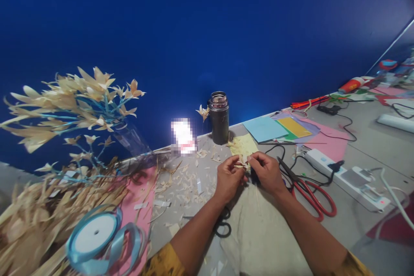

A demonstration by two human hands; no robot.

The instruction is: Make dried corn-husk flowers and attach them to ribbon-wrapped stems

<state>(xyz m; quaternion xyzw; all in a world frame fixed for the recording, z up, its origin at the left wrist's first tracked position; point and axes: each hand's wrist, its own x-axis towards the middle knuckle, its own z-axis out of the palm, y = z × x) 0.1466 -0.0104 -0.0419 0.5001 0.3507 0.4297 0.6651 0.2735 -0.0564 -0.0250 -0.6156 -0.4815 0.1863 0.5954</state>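
Yellow-and-dark sleeves [166, 262] filled the bottom edge, forearms driving up to the centre! At lower left, a roll of blue ribbon [93, 235] spilled its loops over pink paper [137, 200], right beside a heap of dry husks [64, 207]. Black-handled scissors [223, 227] peeked out under the left forearm, lower centre. And there, just right of centre, was the action: the left hand [230, 177] and the right hand [267, 171] met, fingertips of both pinched closed on a small pale piece [242, 164], too tiny to make out fully. It sat between them, in front of a yellow sheet [242, 143]! Pale scraps [186, 177] littered the tabletop to the left; red-handled scissors [315, 198] lay to the right, near a white power strip [347, 181]. Farther back, a dark flask [220, 120] stood upright and lidless, with coloured papers [265, 129] fanned out to its right. Upper left, pale flowers [87, 90] on blue stems burst from a tilted clear vase [132, 140], and behind everything rose the deep blue wall [207, 30]!
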